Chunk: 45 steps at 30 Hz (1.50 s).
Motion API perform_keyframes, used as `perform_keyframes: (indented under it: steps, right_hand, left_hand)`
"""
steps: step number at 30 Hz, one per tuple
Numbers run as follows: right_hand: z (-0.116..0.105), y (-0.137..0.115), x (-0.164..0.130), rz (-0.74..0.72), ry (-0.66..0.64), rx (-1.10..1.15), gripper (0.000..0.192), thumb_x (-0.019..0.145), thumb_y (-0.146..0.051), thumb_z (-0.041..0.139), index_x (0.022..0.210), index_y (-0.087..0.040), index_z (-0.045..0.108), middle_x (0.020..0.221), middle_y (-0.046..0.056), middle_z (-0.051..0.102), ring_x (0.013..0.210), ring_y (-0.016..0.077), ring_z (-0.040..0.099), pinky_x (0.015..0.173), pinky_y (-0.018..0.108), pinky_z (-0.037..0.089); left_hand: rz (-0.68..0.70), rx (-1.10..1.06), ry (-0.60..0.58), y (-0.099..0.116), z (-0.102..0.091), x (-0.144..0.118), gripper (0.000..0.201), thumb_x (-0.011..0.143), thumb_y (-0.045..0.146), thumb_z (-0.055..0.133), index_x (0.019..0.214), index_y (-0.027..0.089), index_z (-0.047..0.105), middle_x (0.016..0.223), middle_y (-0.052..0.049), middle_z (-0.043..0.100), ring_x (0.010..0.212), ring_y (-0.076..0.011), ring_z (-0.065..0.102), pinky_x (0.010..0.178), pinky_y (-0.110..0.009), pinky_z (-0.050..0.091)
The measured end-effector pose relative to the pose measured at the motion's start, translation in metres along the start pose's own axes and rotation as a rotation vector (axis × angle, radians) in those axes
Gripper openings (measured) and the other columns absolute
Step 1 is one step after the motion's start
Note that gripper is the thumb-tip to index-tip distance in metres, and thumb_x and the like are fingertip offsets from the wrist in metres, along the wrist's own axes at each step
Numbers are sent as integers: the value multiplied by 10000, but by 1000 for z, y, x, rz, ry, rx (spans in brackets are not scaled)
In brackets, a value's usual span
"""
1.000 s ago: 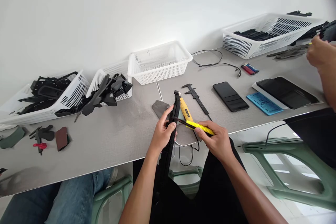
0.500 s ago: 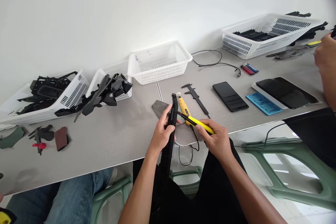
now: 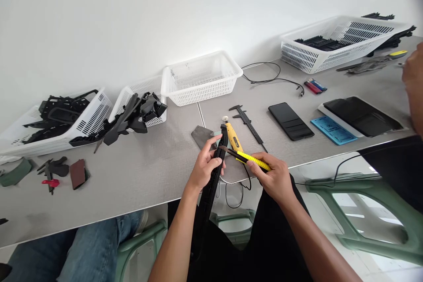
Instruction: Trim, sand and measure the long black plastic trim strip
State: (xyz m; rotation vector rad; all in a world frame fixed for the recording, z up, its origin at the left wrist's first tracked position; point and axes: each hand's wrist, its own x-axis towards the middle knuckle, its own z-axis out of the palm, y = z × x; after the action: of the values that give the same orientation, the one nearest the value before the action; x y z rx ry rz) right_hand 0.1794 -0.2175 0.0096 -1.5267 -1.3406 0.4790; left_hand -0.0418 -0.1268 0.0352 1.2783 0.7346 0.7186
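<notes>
- Far left, a white basket (image 3: 95, 116) on the table (image 3: 148, 176) is heaped with black plastic parts (image 3: 59, 114); in front of it lie a red clip (image 3: 50, 183) and a brown pad (image 3: 78, 174).
- Next along, a second basket (image 3: 127, 97) spills more black pieces, and an empty basket (image 3: 202, 77) sits behind.
- Centre now: the left hand (image 3: 203, 168) has its fingers wrapped tight around a long black strip (image 3: 214, 172), which stands tilted, top end over the table edge, lower end down toward the lap.
- The right hand (image 3: 274, 178) is clamped on a yellow knife (image 3: 253, 161), its tip touching the strip just above the left thumb (blade itself too small to make out).
- Just behind lie a yellow tool (image 3: 233, 138), a grey sheet (image 3: 201, 135) and a caliper (image 3: 247, 123).
- Further right: a phone (image 3: 291, 121), a blue card (image 3: 333, 130), a tablet (image 3: 361, 116), two lighters (image 3: 315, 86) and a long basket (image 3: 333, 42).
- At the right edge, another person's hand (image 3: 413, 72).
</notes>
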Motion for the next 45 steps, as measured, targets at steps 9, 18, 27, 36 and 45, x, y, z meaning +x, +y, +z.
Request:
perform_keyframes:
  steps: [9, 18, 27, 36, 45]
  right_hand:
    - [2, -2, 1, 33, 78, 8, 290, 1002, -467, 693, 956, -208, 815, 761, 17, 739, 604, 178, 583, 620, 309, 448]
    - [0, -4, 0, 81, 85, 16, 309, 1013, -481, 675, 927, -210, 795, 689, -6, 690, 569, 164, 527, 558, 300, 390]
    - [2, -3, 1, 115, 90, 16, 339, 1015, -511, 677, 930, -205, 797, 672, -7, 678, 559, 159, 496, 546, 300, 372]
    - [2, -2, 1, 137, 121, 4, 379, 1009, -551, 671, 939, -198, 789, 669, -6, 671, 560, 156, 484, 533, 287, 365]
    - [1, -5, 2, 117, 117, -1, 381, 1014, -553, 661, 943, -200, 785, 671, -2, 679, 557, 162, 515, 541, 289, 390]
  left_hand:
    - [-15, 25, 33, 4, 3, 1, 809, 927, 288, 637, 1698, 241, 398, 784, 30, 689, 597, -138, 645, 599, -269, 538]
    - [-18, 30, 26, 3, 3, 1, 807, 922, 288, 634, 1695, 240, 404, 786, 28, 687, 598, -136, 638, 597, -268, 533]
    - [-19, 37, 28, 4, 4, 1, 811, 915, 271, 629, 1695, 241, 407, 783, 27, 682, 601, -136, 634, 598, -269, 529]
    - [-18, 38, 21, 4, 3, 0, 810, 916, 265, 625, 1696, 246, 409, 789, 26, 679, 609, -136, 632, 601, -268, 534]
    - [-27, 38, 24, 5, 5, 0, 805, 906, 256, 625, 1686, 250, 428, 786, 22, 680, 605, -134, 626, 612, -272, 535]
